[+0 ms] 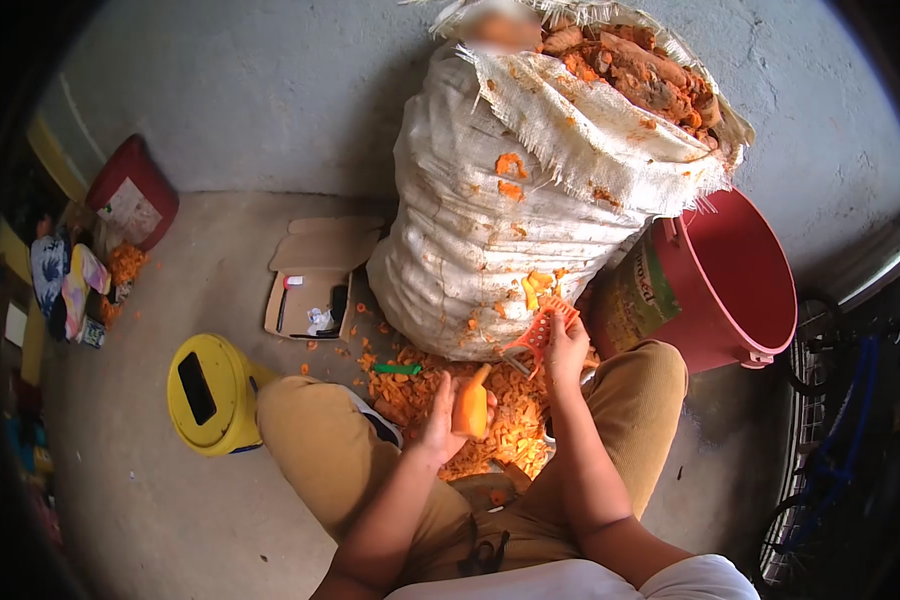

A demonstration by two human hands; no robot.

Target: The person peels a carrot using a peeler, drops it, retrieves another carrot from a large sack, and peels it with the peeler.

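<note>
A: Hands?
B: Left hand [438, 424] clamped on the orange root [471, 408], fingers up along its side. Right hand [568, 348] closed on a perforated orange tool [543, 335]. Hands apart from each other.
A: Root location?
B: In the left hand, between the knees, above the peel pile [510, 430]. Surface looks smooth, narrow end up. Not touching the tool.
A: Tool type?
B: Can't tell, partly behind the fingers. It's in front of the lower part of the white sack [500, 220]. Sack mouth open, dirty roots [640, 75] showing.
A: Surroundings?
B: Red bucket [735, 270] right of the sack. Yellow bucket [232, 400] by the left knee, lid on, dark phone-like slab [197, 388] on top. Open cardboard box [300, 317] left of the sack, small items inside. Green item [397, 369] on the peels, too small to identify.
</note>
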